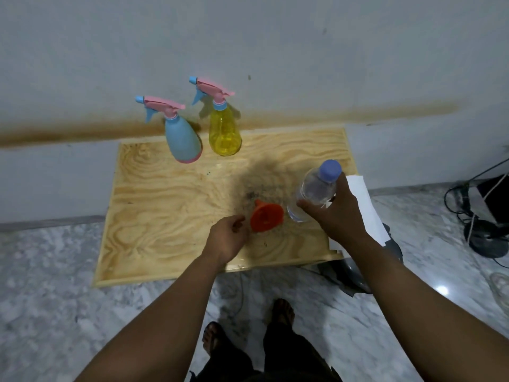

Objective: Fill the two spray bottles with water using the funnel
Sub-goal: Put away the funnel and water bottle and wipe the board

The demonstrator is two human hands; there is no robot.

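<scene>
Head: right hand [340,213] grips water bottle [314,191] near table [165,216] right edge.

right hand [334,213] grips water bottle [314,193] | left hand [227,238] beside funnel [266,217]

A light plywood board [170,205] with bold grain carries everything. At its far edge stand a blue spray bottle [183,140] and a yellow spray bottle [223,133], just beside each other. Nearer, an orange funnel [266,217] lies on its side over a dark smudge, perhaps a shadow. White paper [367,205] overlaps the right edge.
</scene>
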